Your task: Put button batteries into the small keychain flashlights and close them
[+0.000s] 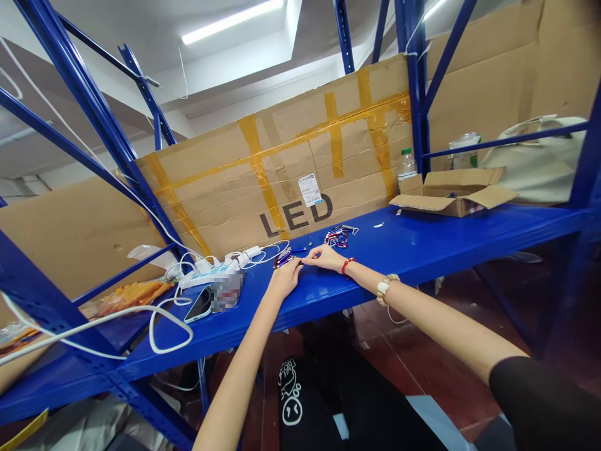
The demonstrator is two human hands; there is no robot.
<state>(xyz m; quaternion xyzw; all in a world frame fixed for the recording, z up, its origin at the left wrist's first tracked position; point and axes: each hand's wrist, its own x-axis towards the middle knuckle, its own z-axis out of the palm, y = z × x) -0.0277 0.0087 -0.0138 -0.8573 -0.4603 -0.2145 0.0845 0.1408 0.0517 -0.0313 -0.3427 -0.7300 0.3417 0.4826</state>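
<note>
Over the blue shelf top [375, 250], my left hand [284, 278] and my right hand [325, 257] meet at the fingertips. Both hands are closed in a pinch around something small and dark, too small to make out. Just behind my left hand lies a small heap of shiny purple, blue and red metal pieces [283, 255], partly covered by the hand. Beyond my right hand sits a pile of coloured carabiners [339, 237] in red, blue and silver.
To the left are a white power strip [213, 275] with tangled white cables, and a phone [199, 305]. A taped cardboard sheet [291, 169] stands along the back. An open cardboard box [453, 194], a plastic bottle [407, 164] and a pale bag [539, 156] stand at right.
</note>
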